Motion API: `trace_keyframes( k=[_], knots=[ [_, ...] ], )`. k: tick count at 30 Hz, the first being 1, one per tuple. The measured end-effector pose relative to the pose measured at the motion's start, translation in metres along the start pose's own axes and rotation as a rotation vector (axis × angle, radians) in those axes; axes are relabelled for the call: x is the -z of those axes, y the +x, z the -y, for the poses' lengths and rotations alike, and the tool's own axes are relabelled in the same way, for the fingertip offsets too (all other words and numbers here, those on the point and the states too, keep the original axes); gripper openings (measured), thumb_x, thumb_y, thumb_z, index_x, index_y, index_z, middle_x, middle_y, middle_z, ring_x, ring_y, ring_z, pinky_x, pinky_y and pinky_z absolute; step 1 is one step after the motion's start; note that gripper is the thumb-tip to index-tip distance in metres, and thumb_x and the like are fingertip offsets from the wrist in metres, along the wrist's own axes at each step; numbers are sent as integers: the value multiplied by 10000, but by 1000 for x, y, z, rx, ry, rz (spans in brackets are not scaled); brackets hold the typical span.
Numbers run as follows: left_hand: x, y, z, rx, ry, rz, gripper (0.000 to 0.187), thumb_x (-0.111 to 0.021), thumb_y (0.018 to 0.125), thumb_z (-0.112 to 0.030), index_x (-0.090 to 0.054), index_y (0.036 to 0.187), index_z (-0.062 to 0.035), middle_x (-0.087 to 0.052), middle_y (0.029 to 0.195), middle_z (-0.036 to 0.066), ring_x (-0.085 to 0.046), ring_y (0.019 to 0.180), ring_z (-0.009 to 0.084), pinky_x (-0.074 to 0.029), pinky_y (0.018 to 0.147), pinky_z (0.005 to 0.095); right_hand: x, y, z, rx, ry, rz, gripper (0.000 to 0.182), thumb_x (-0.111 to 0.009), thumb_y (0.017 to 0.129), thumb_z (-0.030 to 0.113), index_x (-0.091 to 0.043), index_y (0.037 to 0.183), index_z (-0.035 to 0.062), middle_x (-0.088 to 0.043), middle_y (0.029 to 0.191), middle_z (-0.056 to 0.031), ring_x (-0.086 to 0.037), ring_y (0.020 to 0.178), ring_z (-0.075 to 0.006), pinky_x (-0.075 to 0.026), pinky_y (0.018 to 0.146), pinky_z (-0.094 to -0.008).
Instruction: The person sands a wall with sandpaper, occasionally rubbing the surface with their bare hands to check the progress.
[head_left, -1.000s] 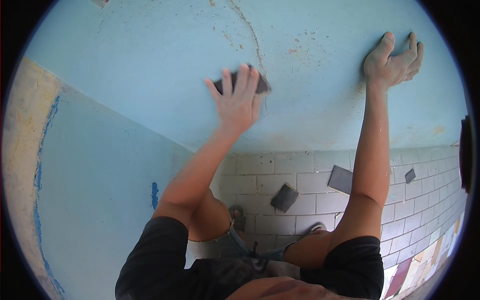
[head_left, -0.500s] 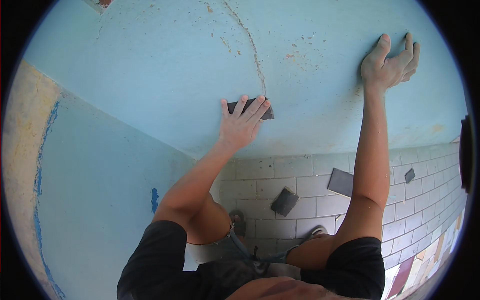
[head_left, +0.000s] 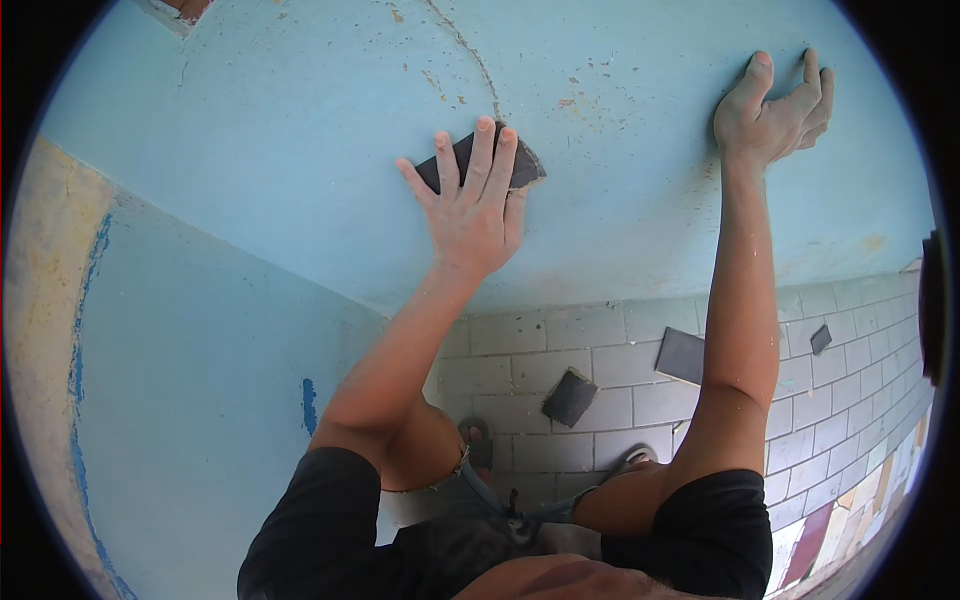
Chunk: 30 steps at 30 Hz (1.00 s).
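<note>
My left hand (head_left: 470, 218) presses a dark piece of sandpaper (head_left: 526, 170) against the light blue wall (head_left: 620, 190). Its fingers lie over the sheet, which sticks out on both sides and has a ragged right edge. Just above the fingertips, a crack (head_left: 468, 48) runs up the wall. Farther right, my right hand (head_left: 768, 118) rests its edge on the wall with fingers apart and slightly bent, holding nothing. Chipped paint spots (head_left: 567, 103) lie between the two hands.
On the tiled floor (head_left: 480, 375) lie a dark square piece (head_left: 570, 397), a larger dark sheet (head_left: 681, 355) partly behind my right arm, and a small dark piece (head_left: 821, 339). A side wall (head_left: 200, 400) meets the main wall at left. My sandalled feet are below.
My left hand has slid the sandpaper up the wall and slightly left, along the crack's lower end. My right hand stays nearly in place while the view shifts a little.
</note>
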<state>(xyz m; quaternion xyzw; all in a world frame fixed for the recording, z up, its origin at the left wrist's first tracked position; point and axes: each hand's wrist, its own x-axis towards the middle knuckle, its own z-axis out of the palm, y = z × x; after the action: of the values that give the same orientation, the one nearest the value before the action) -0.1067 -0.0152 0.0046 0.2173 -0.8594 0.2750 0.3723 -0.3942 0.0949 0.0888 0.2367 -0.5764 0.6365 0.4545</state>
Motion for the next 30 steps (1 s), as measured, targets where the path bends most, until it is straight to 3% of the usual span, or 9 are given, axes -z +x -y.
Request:
trace_keyframes(
  k=[5,11,17,19,20,22,26,28,30],
  knots=[
    [-8,-11,0,40,-41,-49,664,-544,931,-292,-377,1556,-142,-260,1655,60,-79,1549,369,53,1145,728,-1,1,-4,27,-8,-2,715,-523,953,532,-449,1445,19,-301,1524,-220,-245,1416,-380,-173,1146,-567],
    [6,-14,-5,44,-161,-31,639,-472,981,-302,-348,1554,-50,-272,1643,130,-101,1546,378,57,1158,689,0,0,-6,11,-3,-2,715,-523,950,543,-456,1443,31,-303,1523,-216,-241,1419,-371,-177,1146,-561],
    [31,-5,-5,59,-471,-337,566,-315,1060,-265,-322,1533,44,-318,1609,196,-197,1524,391,-7,1206,569,-1,0,-6,16,-11,-11,704,-522,944,543,-462,1441,48,-309,1522,-214,-251,1418,-358,-182,1143,-558],
    [43,-4,-4,44,-467,-316,582,-300,1075,-246,-229,1543,93,-360,1560,256,-351,1458,359,-170,1203,509,-1,1,-5,17,-2,-18,701,-520,943,543,-464,1440,51,-313,1521,-212,-255,1417,-356,-183,1142,-557],
    [41,-6,-5,42,-468,-317,582,-300,1075,-246,-229,1543,93,-360,1560,256,-351,1458,359,-170,1203,509,-1,0,-5,15,-3,-17,702,-520,942,544,-464,1440,53,-313,1523,-212,-257,1418,-356,-183,1142,-556],
    [38,-9,-7,165,-815,-370,532,-301,1075,-227,-342,1473,125,-507,1423,221,-533,1280,281,-381,1093,420,-1,0,-7,13,-5,-17,704,-520,940,546,-464,1441,55,-314,1524,-213,-258,1420,-356,-184,1142,-554],
    [52,-4,-18,309,-1021,-382,461,-338,1083,-236,-490,1373,88,-619,1270,203,-591,1112,228,-434,951,316,-1,0,-8,2,-33,-3,711,-518,935,552,-461,1446,61,-318,1529,-212,-252,1429,-351,-182,1144,-552],
    [65,3,-24,560,-1184,-364,399,-372,1091,-270,-564,1189,66,-637,1093,97,-561,967,133,-436,832,251,-1,0,-6,-2,-26,-4,713,-516,934,555,-461,1447,63,-321,1530,-212,-249,1433,-350,-180,1145,-552],
    [66,8,-25,642,-1246,-369,392,-385,1092,-293,-567,1149,49,-625,1054,68,-533,931,110,-431,817,253,-1,0,-4,1,-5,-22,709,-514,935,549,-460,1449,63,-326,1531,-209,-247,1435,-348,-175,1148,-552]
  ],
)
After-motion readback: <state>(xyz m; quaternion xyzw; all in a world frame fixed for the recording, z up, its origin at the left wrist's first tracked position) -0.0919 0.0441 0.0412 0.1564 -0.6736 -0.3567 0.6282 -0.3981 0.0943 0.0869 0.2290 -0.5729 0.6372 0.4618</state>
